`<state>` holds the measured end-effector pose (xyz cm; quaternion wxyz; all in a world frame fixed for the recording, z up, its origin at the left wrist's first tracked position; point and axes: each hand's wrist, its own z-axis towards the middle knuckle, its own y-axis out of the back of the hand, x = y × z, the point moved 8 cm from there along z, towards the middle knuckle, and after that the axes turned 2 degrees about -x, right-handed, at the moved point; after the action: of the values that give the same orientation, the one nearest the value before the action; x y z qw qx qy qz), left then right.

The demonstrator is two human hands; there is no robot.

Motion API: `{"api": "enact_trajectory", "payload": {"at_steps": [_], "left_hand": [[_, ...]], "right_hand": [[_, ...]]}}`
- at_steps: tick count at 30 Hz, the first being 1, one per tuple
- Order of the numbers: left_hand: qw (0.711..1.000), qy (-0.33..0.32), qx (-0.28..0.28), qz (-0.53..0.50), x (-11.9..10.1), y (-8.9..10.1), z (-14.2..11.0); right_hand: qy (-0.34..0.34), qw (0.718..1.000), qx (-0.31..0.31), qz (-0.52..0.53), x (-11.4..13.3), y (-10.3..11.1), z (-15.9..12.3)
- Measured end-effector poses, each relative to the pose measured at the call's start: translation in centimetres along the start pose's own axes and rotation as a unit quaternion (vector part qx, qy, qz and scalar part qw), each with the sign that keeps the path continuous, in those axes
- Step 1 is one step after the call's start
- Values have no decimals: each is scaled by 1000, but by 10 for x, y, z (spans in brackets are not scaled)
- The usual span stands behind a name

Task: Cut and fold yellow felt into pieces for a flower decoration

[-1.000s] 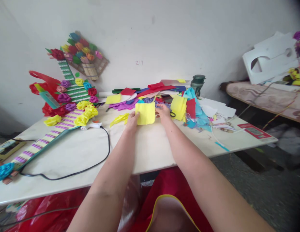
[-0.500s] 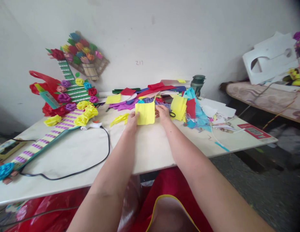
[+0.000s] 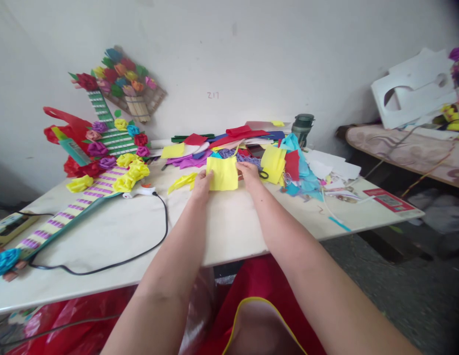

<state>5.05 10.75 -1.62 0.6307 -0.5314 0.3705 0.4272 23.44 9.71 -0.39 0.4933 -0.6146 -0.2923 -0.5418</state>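
Observation:
A square of yellow crepe paper (image 3: 222,174) hangs upright over the middle of the table. My left hand (image 3: 202,182) pinches its left edge, thumb on the near face. At the right edge, my right hand (image 3: 249,173) has its fingers closed on the paper's side. Just left of my left hand lie narrow yellow paper pieces (image 3: 182,183). Beyond my right hand are more yellow paper (image 3: 274,163), black-handled scissors (image 3: 264,175) partly covered, and a tangle of purple shreds (image 3: 248,159).
Stacked coloured paper (image 3: 237,135) lines the wall beside a dark green bottle (image 3: 302,129). Blue paper (image 3: 305,170) and white scraps lie right. At left are a flower-covered guitar shape (image 3: 77,202), a glue bottle (image 3: 74,150) and a white glue gun (image 3: 139,192) with a black cord (image 3: 166,222).
My right hand's fingers have moved slightly left onto the paper's right edge. The yellow square looks a little more stretched and rippled. My left hand keeps its place.

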Motion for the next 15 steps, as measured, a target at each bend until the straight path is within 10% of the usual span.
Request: {"api": "enact_trajectory", "payload": {"at_steps": [15], "left_hand": [[1000, 21, 14, -13, -1, -5, -3]], "right_hand": [[2, 1000, -8, 20, -2, 1, 3]]}}
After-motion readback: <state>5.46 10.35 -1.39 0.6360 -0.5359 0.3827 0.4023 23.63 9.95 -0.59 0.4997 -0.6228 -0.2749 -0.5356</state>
